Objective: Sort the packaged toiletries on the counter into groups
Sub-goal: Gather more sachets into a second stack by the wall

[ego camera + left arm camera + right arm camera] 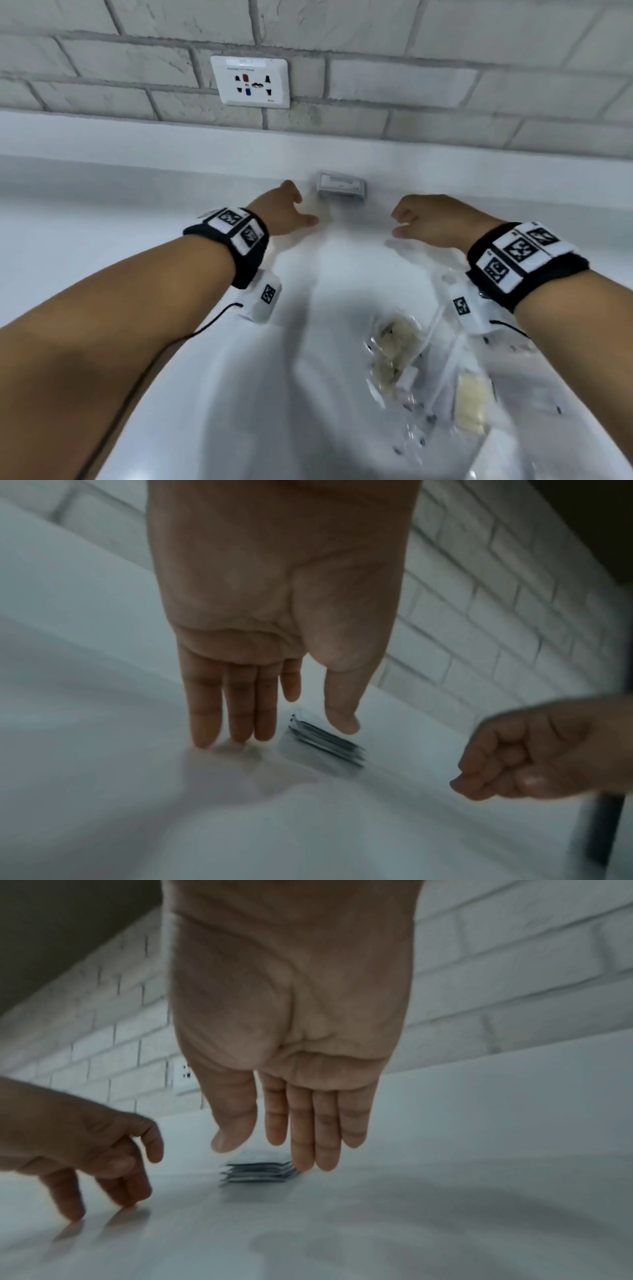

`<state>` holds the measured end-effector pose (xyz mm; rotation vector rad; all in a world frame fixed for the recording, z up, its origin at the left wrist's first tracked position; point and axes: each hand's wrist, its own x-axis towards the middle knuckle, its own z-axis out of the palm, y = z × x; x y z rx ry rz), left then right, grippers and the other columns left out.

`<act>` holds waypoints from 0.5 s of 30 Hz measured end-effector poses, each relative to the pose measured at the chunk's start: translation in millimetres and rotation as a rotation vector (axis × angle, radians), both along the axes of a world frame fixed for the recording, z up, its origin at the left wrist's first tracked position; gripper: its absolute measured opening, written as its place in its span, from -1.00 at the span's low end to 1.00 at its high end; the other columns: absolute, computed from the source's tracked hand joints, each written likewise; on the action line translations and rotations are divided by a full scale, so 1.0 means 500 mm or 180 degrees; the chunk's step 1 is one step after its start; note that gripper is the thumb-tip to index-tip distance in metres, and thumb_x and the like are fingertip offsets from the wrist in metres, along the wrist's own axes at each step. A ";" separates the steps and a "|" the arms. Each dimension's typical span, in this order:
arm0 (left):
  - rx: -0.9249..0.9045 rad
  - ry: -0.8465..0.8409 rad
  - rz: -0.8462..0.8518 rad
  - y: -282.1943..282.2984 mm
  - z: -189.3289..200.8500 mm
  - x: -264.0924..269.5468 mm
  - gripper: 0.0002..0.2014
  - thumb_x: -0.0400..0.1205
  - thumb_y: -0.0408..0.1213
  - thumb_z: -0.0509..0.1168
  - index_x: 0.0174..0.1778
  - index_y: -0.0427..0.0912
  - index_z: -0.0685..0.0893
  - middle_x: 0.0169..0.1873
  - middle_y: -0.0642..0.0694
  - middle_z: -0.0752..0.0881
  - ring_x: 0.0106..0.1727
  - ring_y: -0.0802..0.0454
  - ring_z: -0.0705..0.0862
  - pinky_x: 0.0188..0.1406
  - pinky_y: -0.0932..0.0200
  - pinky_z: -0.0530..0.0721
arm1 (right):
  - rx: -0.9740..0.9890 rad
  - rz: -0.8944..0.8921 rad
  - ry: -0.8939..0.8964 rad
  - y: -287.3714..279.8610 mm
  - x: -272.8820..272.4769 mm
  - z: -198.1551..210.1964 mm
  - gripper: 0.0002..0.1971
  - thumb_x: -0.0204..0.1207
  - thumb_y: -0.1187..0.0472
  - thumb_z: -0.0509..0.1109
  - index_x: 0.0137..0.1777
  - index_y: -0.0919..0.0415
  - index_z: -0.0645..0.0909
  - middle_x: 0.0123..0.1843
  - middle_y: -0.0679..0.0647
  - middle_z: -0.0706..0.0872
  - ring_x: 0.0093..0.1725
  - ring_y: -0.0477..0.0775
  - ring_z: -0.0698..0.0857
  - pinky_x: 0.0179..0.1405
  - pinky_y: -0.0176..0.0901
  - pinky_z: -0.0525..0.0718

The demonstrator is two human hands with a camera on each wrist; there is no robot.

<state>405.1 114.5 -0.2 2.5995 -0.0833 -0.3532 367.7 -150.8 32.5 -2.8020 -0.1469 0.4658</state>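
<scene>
— Where do your hands stand right now?

— Both are empty. Your left hand [287,213] hovers with its fingers straight and loose, fingertips [205,739] at or just above the counter [102,212] — I cannot tell which. Your right hand [432,219] hangs relaxed too, gripping nothing.

— And the toiletries?

— A small stack of flat sachets [341,185] sits at the back of the counter, close to the raised ledge, between your two hands and a little beyond them. Nearer you, on your right, lie clear plastic packets [397,346] with pale contents, blurred.

— How will they handle?

— Light, thin and probably slick, I'd judge. The stack could fan out if you nudge it, so pinch it by its short edges. The clear packets look soft and crinkly; take each by a corner.

— Anything in your way?

— Little. A wall socket [251,81] sits above the ledge, and your wrist cables [209,325] trail near the packets.
</scene>
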 end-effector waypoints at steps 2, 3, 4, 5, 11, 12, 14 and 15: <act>-0.0267 0.0005 0.0053 0.001 -0.002 -0.059 -0.46 0.52 0.09 0.41 0.30 -0.10 0.44 0.07 -0.05 0.70 0.06 -0.02 0.67 0.06 0.11 0.59 | 0.0348 -0.0152 -0.0184 -0.043 -0.074 0.007 -0.64 0.53 0.02 0.44 0.31 0.05 0.61 0.30 -0.01 0.68 0.30 0.01 0.64 0.33 -0.13 0.53; -0.0377 -0.0010 0.0047 -0.003 -0.002 -0.089 -0.49 0.53 0.06 0.41 0.29 -0.10 0.45 0.02 -0.03 0.71 -0.02 0.01 0.66 -0.01 0.14 0.56 | 0.0467 -0.0210 -0.0202 -0.061 -0.108 0.010 -0.68 0.53 0.02 0.45 0.26 0.03 0.63 0.27 -0.04 0.70 0.29 -0.02 0.65 0.31 -0.15 0.54; -0.0469 -0.0025 -0.0022 -0.009 -0.003 -0.119 -0.52 0.54 0.04 0.41 0.27 -0.09 0.47 -0.01 -0.01 0.71 -0.10 0.05 0.65 -0.08 0.17 0.53 | 0.0513 -0.0250 -0.0175 -0.079 -0.141 0.012 -0.72 0.53 0.02 0.45 0.22 0.00 0.65 0.23 -0.08 0.72 0.27 -0.04 0.66 0.28 -0.16 0.54; -0.0532 -0.0009 -0.0131 -0.022 -0.003 -0.155 -0.55 0.54 0.04 0.42 0.24 -0.08 0.50 -0.01 0.01 0.72 -0.15 0.09 0.64 -0.13 0.20 0.50 | 0.0521 -0.0307 -0.0132 -0.098 -0.183 0.015 -0.76 0.53 0.02 0.45 0.18 -0.02 0.66 0.21 -0.10 0.73 0.25 -0.06 0.66 0.27 -0.17 0.54; -0.0225 -0.0122 -0.0964 -0.126 0.008 -0.293 -0.75 0.58 0.01 0.36 0.08 -0.02 0.64 -0.02 0.08 0.70 0.02 0.08 0.64 -0.05 0.22 0.51 | 0.0677 -0.0659 -0.0263 -0.174 -0.346 0.036 -0.87 0.52 0.08 0.47 0.05 -0.06 0.71 0.07 -0.15 0.77 0.14 -0.09 0.70 0.26 -0.14 0.58; -0.0112 -0.0223 -0.1163 -0.152 0.011 -0.312 -0.78 0.61 -0.02 0.34 0.07 -0.04 0.65 0.00 0.07 0.71 0.02 0.07 0.64 -0.03 0.21 0.52 | 0.0621 -0.0677 -0.0260 -0.184 -0.375 0.036 -0.87 0.52 0.10 0.46 0.05 -0.06 0.71 0.04 -0.14 0.77 0.11 -0.07 0.71 0.22 -0.14 0.59; 0.0120 -0.0377 -0.1444 -0.191 0.010 -0.326 -0.86 0.64 -0.10 0.29 0.02 -0.04 0.66 0.04 0.05 0.70 0.04 0.04 0.65 -0.03 0.20 0.52 | 0.0534 -0.0624 -0.0204 -0.192 -0.413 0.032 -0.84 0.54 0.12 0.44 0.10 -0.03 0.72 0.03 -0.10 0.77 0.09 -0.05 0.70 0.15 -0.16 0.59; 0.0246 -0.0413 -0.1554 -0.212 0.010 -0.335 -0.88 0.65 -0.13 0.26 0.02 -0.03 0.66 0.06 0.05 0.68 0.07 0.03 0.64 -0.04 0.20 0.51 | 0.0465 -0.0589 -0.0190 -0.197 -0.436 0.030 -0.83 0.55 0.13 0.43 0.12 -0.02 0.72 0.03 -0.09 0.76 0.08 -0.05 0.69 0.11 -0.19 0.57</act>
